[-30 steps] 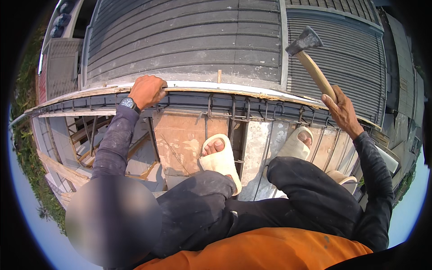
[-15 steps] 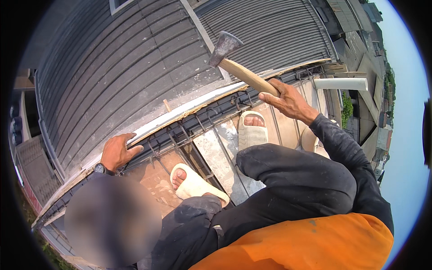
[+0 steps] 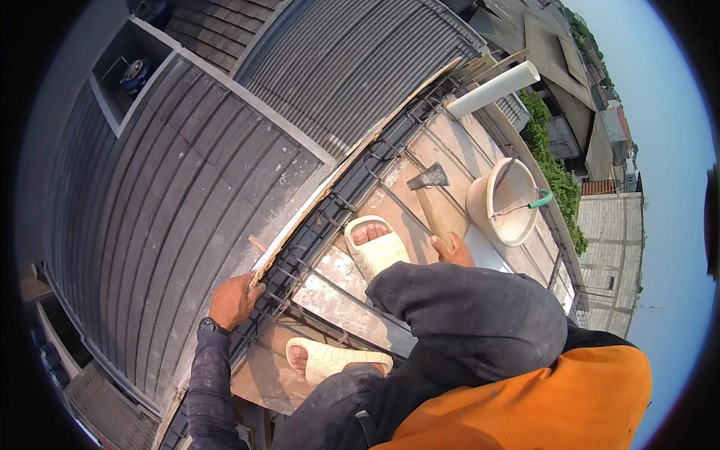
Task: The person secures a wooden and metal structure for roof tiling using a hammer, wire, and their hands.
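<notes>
The hatchet [image 3: 431,210] points away — head [image 3: 429,177] foremost, long axis slanting slightly left.

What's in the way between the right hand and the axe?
Nothing visible: the right hand grips the axe by its wooden handle. The bent right leg just hides part of that hand from view.

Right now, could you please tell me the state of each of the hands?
Left hand: closed over the edge of the wooden board.
Right hand: closed, holding the axe.
</notes>
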`<state>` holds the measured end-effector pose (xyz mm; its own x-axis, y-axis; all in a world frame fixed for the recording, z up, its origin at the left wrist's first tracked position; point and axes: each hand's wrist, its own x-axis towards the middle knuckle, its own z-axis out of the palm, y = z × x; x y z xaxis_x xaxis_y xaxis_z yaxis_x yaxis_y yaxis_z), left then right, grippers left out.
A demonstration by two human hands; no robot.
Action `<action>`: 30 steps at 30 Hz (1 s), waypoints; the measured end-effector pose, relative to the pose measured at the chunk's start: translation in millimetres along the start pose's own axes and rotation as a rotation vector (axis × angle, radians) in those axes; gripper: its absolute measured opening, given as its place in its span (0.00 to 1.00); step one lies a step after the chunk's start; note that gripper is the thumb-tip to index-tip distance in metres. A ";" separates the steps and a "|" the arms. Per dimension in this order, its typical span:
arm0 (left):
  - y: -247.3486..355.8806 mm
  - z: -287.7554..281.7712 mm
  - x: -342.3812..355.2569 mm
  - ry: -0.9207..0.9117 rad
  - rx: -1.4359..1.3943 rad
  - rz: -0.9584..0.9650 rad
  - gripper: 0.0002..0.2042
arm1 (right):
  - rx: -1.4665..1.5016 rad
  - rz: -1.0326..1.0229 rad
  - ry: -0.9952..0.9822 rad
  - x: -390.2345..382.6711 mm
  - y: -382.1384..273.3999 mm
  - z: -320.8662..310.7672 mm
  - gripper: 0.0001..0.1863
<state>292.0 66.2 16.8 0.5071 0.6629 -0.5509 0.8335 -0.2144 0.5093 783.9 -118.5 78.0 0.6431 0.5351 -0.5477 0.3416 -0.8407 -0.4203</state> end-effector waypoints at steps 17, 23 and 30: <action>102.8 -79.2 14.4 0.659 -1.561 0.091 0.12 | -0.078 -0.850 -0.604 12.8 -182.0 33.0 0.37; 81.2 -147.5 -83.4 0.879 -1.310 -0.145 0.15 | -0.037 -0.013 -0.238 -24.4 -51.4 -91.3 0.27; 168.3 -164.6 -135.6 0.790 -1.531 -0.268 0.10 | 0.378 0.476 0.064 5.2 -1.2 -214.2 0.72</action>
<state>327.4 58.2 286.1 -0.2068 0.8243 -0.5271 -0.3099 0.4558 0.8344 933.6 -132.5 230.6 0.7094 0.0917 -0.6988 -0.2528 -0.8925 -0.3737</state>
